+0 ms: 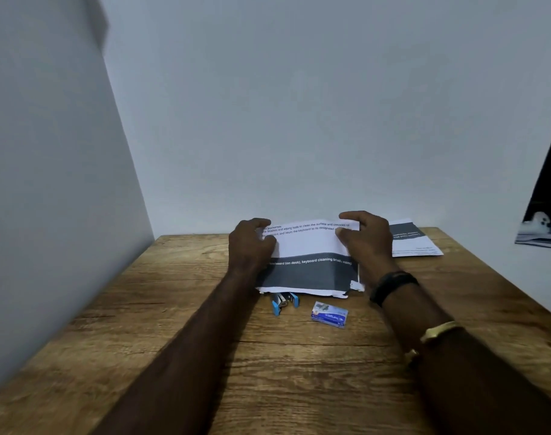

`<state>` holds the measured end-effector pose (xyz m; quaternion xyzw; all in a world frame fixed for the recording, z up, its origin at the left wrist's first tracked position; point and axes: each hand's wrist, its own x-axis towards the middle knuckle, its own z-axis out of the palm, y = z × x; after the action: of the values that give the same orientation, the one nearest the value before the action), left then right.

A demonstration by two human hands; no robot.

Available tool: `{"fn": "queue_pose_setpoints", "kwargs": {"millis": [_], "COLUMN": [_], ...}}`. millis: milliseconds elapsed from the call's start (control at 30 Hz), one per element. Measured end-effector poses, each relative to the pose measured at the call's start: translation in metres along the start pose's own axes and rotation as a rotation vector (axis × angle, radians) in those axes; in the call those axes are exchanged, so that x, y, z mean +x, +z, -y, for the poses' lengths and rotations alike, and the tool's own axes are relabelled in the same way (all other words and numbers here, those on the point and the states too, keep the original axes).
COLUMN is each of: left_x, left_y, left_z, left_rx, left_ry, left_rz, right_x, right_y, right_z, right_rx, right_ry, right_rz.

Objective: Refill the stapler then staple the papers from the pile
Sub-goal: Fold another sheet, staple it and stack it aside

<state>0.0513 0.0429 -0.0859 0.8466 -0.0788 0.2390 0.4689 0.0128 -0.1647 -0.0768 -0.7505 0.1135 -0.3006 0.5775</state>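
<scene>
Both hands hold a sheaf of papers (308,262) at the far middle of the wooden worktop (173,340): the left hand (252,243) grips its left edge and the right hand (366,237) its right edge, fingers curled over the top. The blue stapler (285,302) lies partly under the papers' near edge, with the staple box (329,314) just beside it to the right. A second pile (413,238) rests at the far right near the wall.

Office corner: wooden desk (173,340), stapler (283,302), papers (308,246).
</scene>
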Motion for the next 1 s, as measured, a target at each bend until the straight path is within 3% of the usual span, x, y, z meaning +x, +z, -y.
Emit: {"fn": "queue_pose_setpoints", "kwargs": {"millis": [100, 233, 433, 500, 600, 733, 833, 933, 1000], "left_x": [0.002, 0.005, 0.006, 0.005, 0.012, 0.017, 0.011, 0.01, 0.011], "left_y": [0.0, -0.007, -0.009, -0.007, -0.009, -0.019, -0.018, -0.017, -0.016], "left_z": [0.003, -0.004, -0.02, -0.02, -0.015, -0.001, 0.013, 0.016, 0.019], "left_rx": [-0.001, -0.04, -0.278, -0.397, -0.687, -1.105, -0.976, -0.902, -0.824], "left_ry": [0.103, 0.206, 0.328, 0.228, -0.119, -0.575, -0.631, -0.615, -0.569], "left_rz": [-0.063, -0.27, -0.447, -0.47, -0.404, -0.09, 0.062, 0.043, -0.006], "right_x": [-0.002, -0.004, -0.013, -0.015, -0.016, -0.018, -0.019, -0.024, -0.032], "right_y": [-0.004, -0.011, -0.007, -0.004, -0.004, -0.004, -0.003, 0.001, 0.005], "right_z": [0.003, 0.012, 0.035, 0.037, 0.031, 0.019, 0.012, 0.008, 0.014], "right_rx": [-0.121, -0.193, -0.106, -0.02, -0.025, -0.096, -0.2, -0.352, -0.6], "right_ry": [-0.058, -0.217, -0.427, -0.445, -0.45, -0.405, -0.275, -0.157, -0.145], "right_rz": [-0.06, -0.166, -0.321, -0.247, -0.147, -0.063, 0.033, 0.146, 0.184]}}
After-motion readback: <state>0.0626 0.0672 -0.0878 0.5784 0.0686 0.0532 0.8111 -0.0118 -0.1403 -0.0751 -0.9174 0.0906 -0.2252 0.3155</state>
